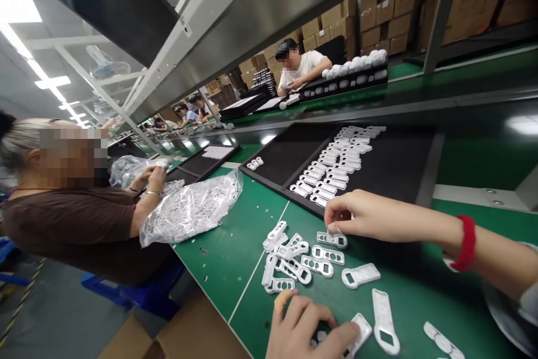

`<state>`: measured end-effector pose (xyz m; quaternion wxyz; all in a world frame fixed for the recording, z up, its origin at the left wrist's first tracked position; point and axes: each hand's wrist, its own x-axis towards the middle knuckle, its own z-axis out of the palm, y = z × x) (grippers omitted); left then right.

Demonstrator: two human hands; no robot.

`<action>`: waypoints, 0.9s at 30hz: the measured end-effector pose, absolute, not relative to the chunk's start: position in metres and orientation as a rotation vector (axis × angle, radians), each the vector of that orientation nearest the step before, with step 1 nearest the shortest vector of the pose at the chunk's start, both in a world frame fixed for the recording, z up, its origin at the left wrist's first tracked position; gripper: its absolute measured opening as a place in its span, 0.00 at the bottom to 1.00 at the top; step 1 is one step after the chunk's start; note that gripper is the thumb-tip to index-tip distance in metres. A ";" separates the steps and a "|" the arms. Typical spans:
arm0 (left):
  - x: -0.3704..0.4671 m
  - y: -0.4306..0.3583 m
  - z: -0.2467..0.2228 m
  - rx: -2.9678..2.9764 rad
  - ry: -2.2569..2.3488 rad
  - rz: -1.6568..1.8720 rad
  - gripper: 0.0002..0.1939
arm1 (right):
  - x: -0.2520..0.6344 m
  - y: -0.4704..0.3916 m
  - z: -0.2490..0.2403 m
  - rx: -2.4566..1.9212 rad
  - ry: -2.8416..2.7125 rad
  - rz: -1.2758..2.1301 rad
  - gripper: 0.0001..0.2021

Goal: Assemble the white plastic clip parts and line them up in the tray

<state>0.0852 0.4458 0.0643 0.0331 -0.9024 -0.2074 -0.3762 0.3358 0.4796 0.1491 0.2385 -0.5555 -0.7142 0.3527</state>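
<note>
My right hand [363, 214] pinches at the edge of a white plastic casing [333, 239] with a square window, just in front of the black tray [290, 194]. At the bottom, my left hand [305, 325] curls over the green table, its thumb on another white casing [362, 332]; part of that piece is hidden under the fingers. A loose pile of similar casings [290, 252] lies between the hands and the tray. Single casings [385, 320] lie to the right of my left hand. Rows of white casings [332, 171] fill the middle of the tray.
At the left, a co-worker [71, 213] sits handling small parts beside a clear bag of white pieces [189, 210]. A second tray [204, 163] stands beyond the bag. An open cardboard box [180, 331] is below the table edge. Another person [300, 70] works across the line.
</note>
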 end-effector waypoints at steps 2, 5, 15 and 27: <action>0.083 0.449 0.074 -2.812 -0.607 -1.060 0.20 | 0.334 0.481 0.144 -1.509 -1.976 0.992 0.07; 0.084 0.460 0.096 -2.872 -0.644 -0.882 0.14 | 0.332 0.482 0.140 -1.503 -1.986 1.034 0.06; 0.101 0.495 0.091 -2.926 -0.815 -0.785 0.08 | 0.335 0.480 0.146 -1.539 -1.996 1.043 0.05; 0.097 0.488 0.086 -2.891 -0.931 -0.888 0.07 | 0.312 0.473 0.134 -1.660 -2.006 1.004 0.04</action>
